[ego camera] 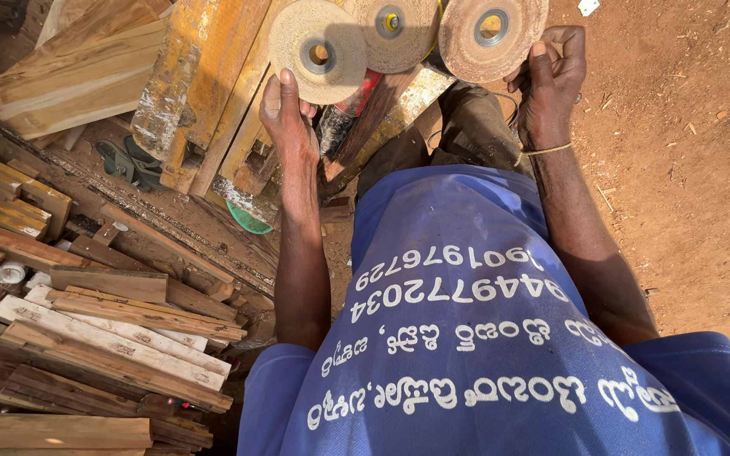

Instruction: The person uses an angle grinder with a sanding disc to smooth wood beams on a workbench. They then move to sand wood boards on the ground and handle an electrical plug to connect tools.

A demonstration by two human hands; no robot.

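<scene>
My left hand [289, 114] grips a worn, tan abrasive disc [318, 51] with a metal hub, thumb across its lower edge. A second disc [394, 29] of the same kind shows just right of it, partly behind; which hand holds it I cannot tell. My right hand [551, 80] clasps a third, browner disc [492, 34] by its lower right rim. All three discs are raised in front of me, faces toward the camera. A thin string band circles my right wrist. My blue printed shirt [466, 338] fills the lower frame.
Yellow-stained planks [204, 76] lean ahead, with a red-handled tool [352, 110] among them. A heap of timber offcuts [86, 338] lies at the left. A pair of sandals [124, 160] and a green bowl rim [247, 221] sit on the ground. Reddish bare earth [686, 169] spreads right.
</scene>
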